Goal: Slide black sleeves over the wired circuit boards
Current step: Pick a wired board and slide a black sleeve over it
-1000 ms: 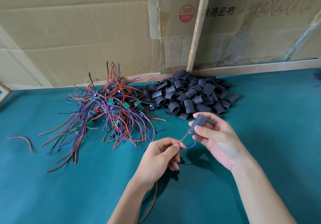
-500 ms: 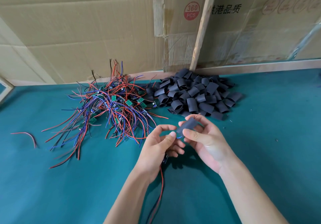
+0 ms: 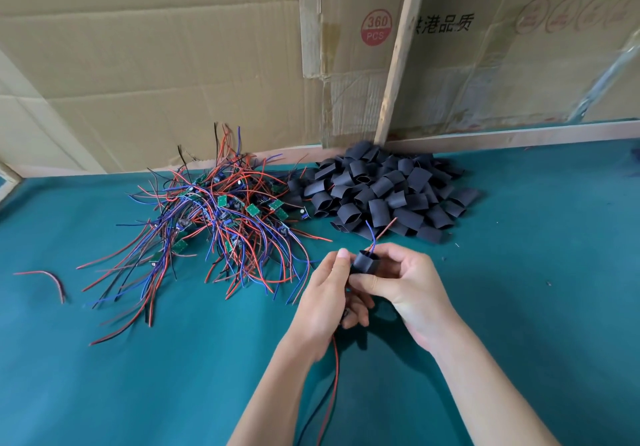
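One black sleeve is pinched in the right hand above the desk, while the wires below are gripped by the left hand, probably so the hidden board can be drawn inside; short wire ends stick out on top.

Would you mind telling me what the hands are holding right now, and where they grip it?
The right hand pinches a black sleeve by its sides; the left hand grips the wires beneath it.
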Demonstrator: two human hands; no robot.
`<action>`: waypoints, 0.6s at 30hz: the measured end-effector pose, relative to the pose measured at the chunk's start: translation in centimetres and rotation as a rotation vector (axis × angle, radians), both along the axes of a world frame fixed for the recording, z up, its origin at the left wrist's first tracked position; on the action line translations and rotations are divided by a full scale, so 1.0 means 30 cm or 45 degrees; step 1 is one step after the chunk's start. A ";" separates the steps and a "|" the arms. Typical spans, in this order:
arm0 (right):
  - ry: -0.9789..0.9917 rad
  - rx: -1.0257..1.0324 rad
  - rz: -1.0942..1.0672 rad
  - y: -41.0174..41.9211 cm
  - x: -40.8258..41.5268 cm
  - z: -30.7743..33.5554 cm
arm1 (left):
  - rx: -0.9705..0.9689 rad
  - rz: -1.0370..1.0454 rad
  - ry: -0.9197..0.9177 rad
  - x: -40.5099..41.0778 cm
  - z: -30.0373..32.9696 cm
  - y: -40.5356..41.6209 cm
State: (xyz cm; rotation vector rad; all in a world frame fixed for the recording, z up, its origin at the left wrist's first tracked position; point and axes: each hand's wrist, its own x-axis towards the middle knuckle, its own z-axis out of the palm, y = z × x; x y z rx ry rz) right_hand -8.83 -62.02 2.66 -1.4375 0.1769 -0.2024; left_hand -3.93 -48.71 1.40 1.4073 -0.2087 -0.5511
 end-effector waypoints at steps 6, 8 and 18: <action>-0.023 0.464 -0.115 -0.033 0.005 0.008 | -0.219 -0.045 0.071 -0.023 -0.010 0.032; -0.050 0.578 -0.182 -0.050 0.009 0.009 | -0.261 -0.025 0.068 -0.038 -0.019 0.043; 0.017 0.415 0.035 -0.038 0.006 -0.010 | -0.342 0.054 0.014 -0.047 -0.050 0.062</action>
